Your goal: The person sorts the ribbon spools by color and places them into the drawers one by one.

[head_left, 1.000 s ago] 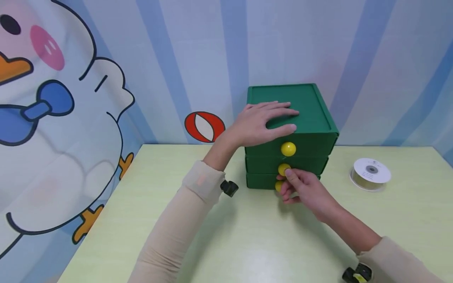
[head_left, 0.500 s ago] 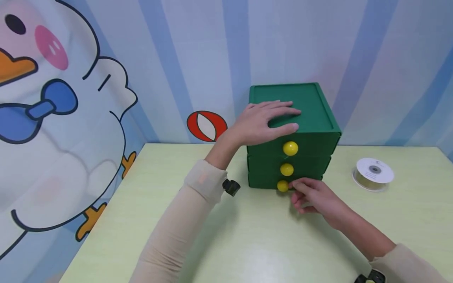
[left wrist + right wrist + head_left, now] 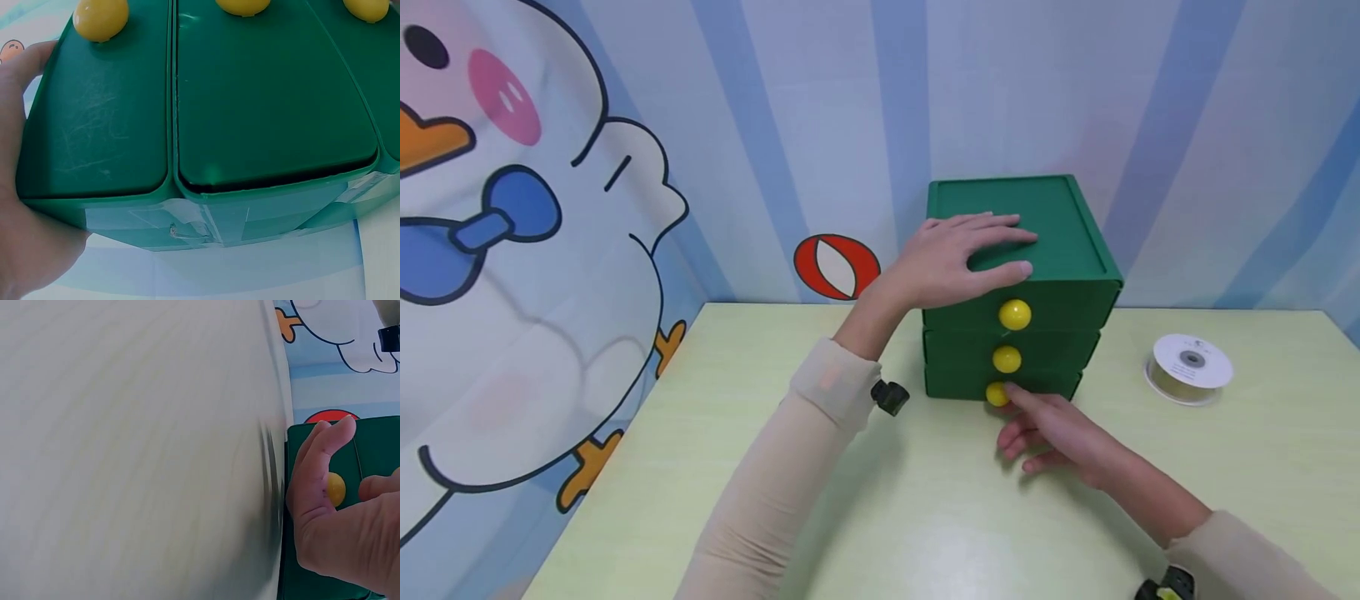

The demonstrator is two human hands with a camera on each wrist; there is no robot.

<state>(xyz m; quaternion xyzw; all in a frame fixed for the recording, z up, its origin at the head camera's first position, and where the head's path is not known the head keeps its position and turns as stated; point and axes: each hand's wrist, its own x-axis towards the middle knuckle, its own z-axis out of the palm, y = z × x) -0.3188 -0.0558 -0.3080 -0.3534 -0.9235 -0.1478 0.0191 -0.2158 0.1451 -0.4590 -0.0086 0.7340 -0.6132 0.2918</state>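
A green three-drawer cabinet (image 3: pixel 1052 233) stands at the back of the table, its drawers stacked flush in front. My left hand (image 3: pixel 951 262) rests on the top's left edge, fingers spread; the left wrist view shows its thumb side against the cabinet (image 3: pixel 275 100). Each drawer has a round yellow knob: top (image 3: pixel 1015 315), middle (image 3: pixel 1007 359) and bottom (image 3: pixel 997 394). My right hand (image 3: pixel 1060 433) is at the bottom knob, thumb tip overlapping its right side. In the right wrist view, the fingers and thumb lie on either side of that knob (image 3: pixel 337 489), with the thumb apart from it.
A white-flanged spool (image 3: pixel 1191 367) of gold ribbon lies flat to the cabinet's right. Behind the pale table (image 3: pixel 940 517) hangs a striped blue backdrop (image 3: pixel 820 125) with a cartoon duck on the left.
My right hand has moved down from the middle knob to the bottom one, its fingers loosening and spreading. The left hand stays on the cabinet top.
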